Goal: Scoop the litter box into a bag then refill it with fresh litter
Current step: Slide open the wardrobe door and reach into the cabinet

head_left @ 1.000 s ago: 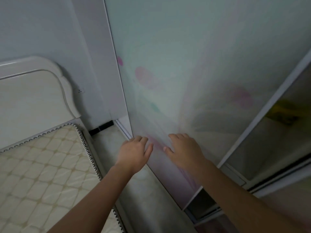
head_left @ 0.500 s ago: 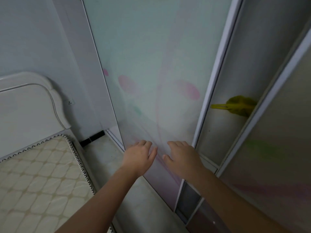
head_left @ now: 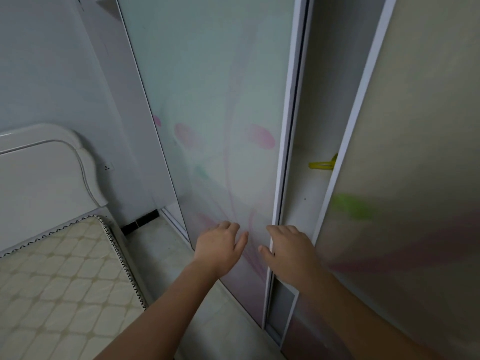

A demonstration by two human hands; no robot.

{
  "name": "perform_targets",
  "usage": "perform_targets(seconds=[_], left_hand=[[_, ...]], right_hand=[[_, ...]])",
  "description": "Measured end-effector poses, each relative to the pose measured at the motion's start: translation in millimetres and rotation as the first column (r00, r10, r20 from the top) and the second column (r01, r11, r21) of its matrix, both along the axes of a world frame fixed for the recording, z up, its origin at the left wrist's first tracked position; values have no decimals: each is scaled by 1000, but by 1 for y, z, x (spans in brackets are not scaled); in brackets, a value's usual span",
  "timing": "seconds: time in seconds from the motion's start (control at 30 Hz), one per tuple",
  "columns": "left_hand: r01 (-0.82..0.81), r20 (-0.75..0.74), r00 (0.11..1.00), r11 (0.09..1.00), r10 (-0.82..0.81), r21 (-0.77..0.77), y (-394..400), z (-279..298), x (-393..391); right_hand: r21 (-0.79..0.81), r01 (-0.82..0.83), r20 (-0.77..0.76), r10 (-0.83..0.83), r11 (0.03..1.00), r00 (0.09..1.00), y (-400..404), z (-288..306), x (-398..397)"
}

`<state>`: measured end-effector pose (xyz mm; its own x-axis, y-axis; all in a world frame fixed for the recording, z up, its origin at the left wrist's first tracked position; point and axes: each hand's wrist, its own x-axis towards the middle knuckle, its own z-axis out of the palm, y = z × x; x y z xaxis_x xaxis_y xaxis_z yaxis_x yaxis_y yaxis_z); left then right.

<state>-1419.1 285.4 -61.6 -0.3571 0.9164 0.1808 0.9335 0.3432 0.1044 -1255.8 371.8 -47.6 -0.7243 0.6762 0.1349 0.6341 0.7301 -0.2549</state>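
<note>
Both hands lie flat against the sliding wardrobe door (head_left: 213, 105), the frosted pale green panel with faint pink petals. The left hand (head_left: 219, 246) presses its palm and straight fingers on the glass, with nothing in its grip. The right hand (head_left: 287, 252) sits just to its right, fingers straight, its grip loose and holding nothing, fingertips over the door's white edge frame (head_left: 285, 141).

A second ago that frame ran off to the far right, well away from the right hand. Half a second ago it stood just beyond the right hand's fingertips. Now it lies under them, and the door has slid left along with the hands. The gap right of the right hand, between this door and the second sliding panel (head_left: 415, 165), has narrowed to a slim strip; the yellow object (head_left: 322, 165) inside it, seen whole before, now shows only as a sliver above the right hand.

Left of the left hand lie the floor (head_left: 158, 245), the quilted mattress (head_left: 57, 281) and the white headboard (head_left: 44, 175). No litter box, bag or litter shows anywhere in view
</note>
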Motion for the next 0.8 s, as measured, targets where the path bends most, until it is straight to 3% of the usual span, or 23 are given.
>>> perform_targets(seconds=[0.17,0.47,0.63,0.8], left_hand=[[63,-53,997,997,-61,33,11,4,17],[374,-237,905,926,-353,47,31,-3,24],[484,-386,781,866,-491,-122,48,0,18],[408,-527,669,852,-524,-329,52,-3,13]], right_hand=[[6,39,14,-39,999,999,4,-3,21],[-37,59,2,-59,998,998,3,-19,35],[-11,29,15,-29,1000,999,3,-25,36],[-3,14,32,-14,1000,999,4,-26,36]])
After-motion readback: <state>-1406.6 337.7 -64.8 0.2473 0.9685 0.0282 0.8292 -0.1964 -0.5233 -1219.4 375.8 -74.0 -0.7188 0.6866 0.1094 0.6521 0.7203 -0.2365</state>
